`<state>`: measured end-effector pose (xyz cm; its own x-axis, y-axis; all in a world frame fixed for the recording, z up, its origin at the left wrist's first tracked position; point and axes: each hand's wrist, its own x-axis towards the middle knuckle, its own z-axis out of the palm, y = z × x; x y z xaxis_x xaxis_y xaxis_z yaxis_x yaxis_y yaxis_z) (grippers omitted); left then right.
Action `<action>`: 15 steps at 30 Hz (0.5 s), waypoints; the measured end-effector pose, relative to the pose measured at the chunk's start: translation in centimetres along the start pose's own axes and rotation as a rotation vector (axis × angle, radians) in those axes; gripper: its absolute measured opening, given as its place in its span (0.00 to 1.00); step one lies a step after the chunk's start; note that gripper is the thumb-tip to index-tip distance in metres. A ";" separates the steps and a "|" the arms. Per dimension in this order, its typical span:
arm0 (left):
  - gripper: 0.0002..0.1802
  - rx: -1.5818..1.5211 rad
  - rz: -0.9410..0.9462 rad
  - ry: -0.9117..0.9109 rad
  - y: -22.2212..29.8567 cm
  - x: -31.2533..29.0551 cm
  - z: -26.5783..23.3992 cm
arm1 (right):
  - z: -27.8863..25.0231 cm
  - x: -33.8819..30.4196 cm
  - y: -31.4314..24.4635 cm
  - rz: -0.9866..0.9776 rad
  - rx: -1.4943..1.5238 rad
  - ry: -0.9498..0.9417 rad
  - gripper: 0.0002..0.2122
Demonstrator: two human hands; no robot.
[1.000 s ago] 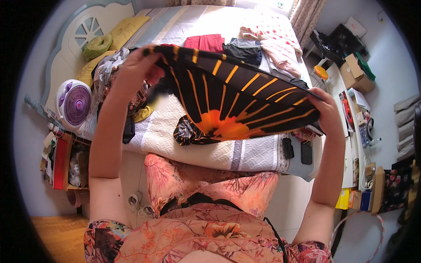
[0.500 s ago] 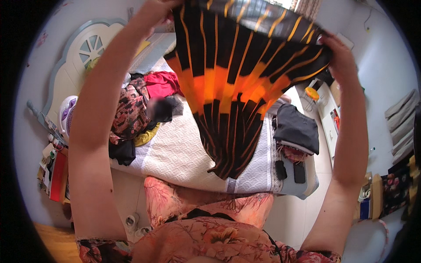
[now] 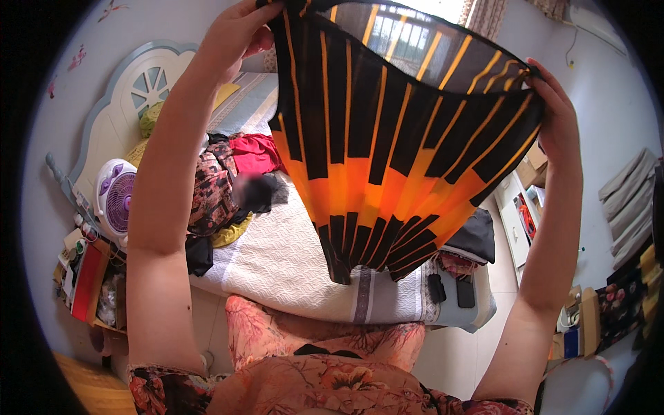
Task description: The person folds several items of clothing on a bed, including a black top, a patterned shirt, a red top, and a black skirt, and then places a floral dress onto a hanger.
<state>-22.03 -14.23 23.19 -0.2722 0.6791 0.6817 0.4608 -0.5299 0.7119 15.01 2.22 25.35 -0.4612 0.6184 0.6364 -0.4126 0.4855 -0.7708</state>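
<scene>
A thin black garment (image 3: 360, 131) with yellow-orange stripes and a bright orange band hangs stretched out before me above the bed. Its wide upper opening is spread, and light comes through the sheer far layer. The lower end narrows and parts into two points; I cannot tell which kind of garment it is. Raised at the upper left, my left hand (image 3: 238, 38) is closed on one top corner. At the upper right my right hand (image 3: 552, 100) grips the opposite corner, its fingers partly hidden by the cloth.
The bed has a white quilted cover (image 3: 277, 256). A heap of clothes (image 3: 214, 183) lies on its left, a dark folded pile (image 3: 474, 238) on its right, with a phone (image 3: 465, 292) in front. A purple-white fan (image 3: 117, 197) stands left; a white cabinet (image 3: 510, 214) stands right.
My hands have moved farther apart, the right one outward and slightly down. The garment is spread wider, and its bunched lower end has opened into two points.
</scene>
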 end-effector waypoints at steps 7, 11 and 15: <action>0.17 -0.021 -0.685 0.013 -11.0 2.5 3.0 | -2.0 3.7 15.2 0.372 -0.104 0.110 0.12; 0.14 0.278 0.121 -0.007 -13.2 6.6 1.3 | 0.1 6.0 13.1 -0.054 -0.008 0.326 0.11; 0.14 -0.686 0.253 0.113 -4.8 6.4 2.7 | 0.4 6.2 6.7 -0.385 0.142 0.309 0.13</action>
<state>-23.69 -5.95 23.65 -0.3301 0.4573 0.8258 -0.1007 -0.8869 0.4509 9.06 9.06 24.14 -0.0095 0.5753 0.8179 -0.6194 0.6387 -0.4565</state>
